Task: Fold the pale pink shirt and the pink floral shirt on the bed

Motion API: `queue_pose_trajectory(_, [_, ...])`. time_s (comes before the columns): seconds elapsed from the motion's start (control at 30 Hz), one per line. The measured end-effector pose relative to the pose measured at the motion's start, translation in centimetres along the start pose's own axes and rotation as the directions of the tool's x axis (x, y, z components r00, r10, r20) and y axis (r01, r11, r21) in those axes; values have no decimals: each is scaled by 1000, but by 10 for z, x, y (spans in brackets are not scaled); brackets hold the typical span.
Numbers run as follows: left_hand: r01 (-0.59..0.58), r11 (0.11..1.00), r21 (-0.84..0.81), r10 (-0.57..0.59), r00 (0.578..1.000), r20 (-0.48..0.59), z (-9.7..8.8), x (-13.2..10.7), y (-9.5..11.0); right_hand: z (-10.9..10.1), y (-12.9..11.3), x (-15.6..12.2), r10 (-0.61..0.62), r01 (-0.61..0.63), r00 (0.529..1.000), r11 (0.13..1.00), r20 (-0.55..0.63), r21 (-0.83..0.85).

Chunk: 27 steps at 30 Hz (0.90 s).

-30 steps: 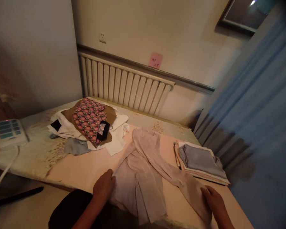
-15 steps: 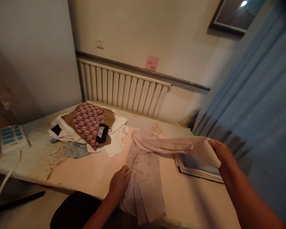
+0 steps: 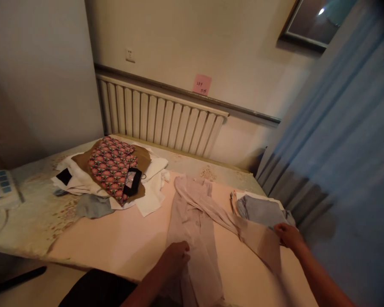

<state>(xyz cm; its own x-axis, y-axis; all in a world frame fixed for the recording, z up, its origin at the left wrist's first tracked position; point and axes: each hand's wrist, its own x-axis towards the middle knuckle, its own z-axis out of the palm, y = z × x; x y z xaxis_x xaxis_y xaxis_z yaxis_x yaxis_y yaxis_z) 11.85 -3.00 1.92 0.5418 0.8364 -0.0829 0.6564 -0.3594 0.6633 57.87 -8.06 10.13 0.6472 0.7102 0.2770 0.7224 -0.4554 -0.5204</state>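
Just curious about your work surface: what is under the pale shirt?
A pinkish sheet shows on both sides of the shirt and seems to run under it; anything the shirt itself covers is hidden.

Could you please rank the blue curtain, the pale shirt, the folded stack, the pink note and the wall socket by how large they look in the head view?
1. blue curtain
2. pale shirt
3. folded stack, partly covered
4. pink note
5. wall socket

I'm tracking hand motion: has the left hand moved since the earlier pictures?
Yes: against the fixed radiator, the left hand has moved rightward in view.
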Motion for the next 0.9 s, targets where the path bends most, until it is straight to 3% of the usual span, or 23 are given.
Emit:
queue_pose_trajectory(0.13, [-25,998,60,35,984,-177,-18,17,-13,13,-3,-5,-40,52,996,988,80,-148])
queue_pose_trajectory(0.23, [-16,992,122,44,973,-225,-23,35,-29,31,-40,0,-121,143,986,966,114,-217])
queue_pose_trajectory(0.3, [-9,993,119,38,970,-241,-23,45,-41,51,-79,5,-147,172,975,974,170,-145])
queue_pose_trajectory(0.4, [29,998,52,-15,968,-250,-22,56,-55,97,-143,12,-149,150,937,988,317,23])
queue_pose_trajectory(0.5, [81,997,1,-79,973,-219,-20,63,-62,157,-204,23,-206,191,893,979,400,76])
queue_pose_trajectory(0.67, [89,996,9,-88,991,-101,-16,74,-67,254,-293,46,-309,294,825,950,473,107])
queue_pose_trajectory(0.8, [109,992,-60,-112,992,-52,-16,79,-71,312,-346,58,-349,369,789,927,506,63])
queue_pose_trajectory(0.9, [104,990,-98,-107,994,-25,-17,80,-72,339,-367,61,-368,432,752,902,547,11])
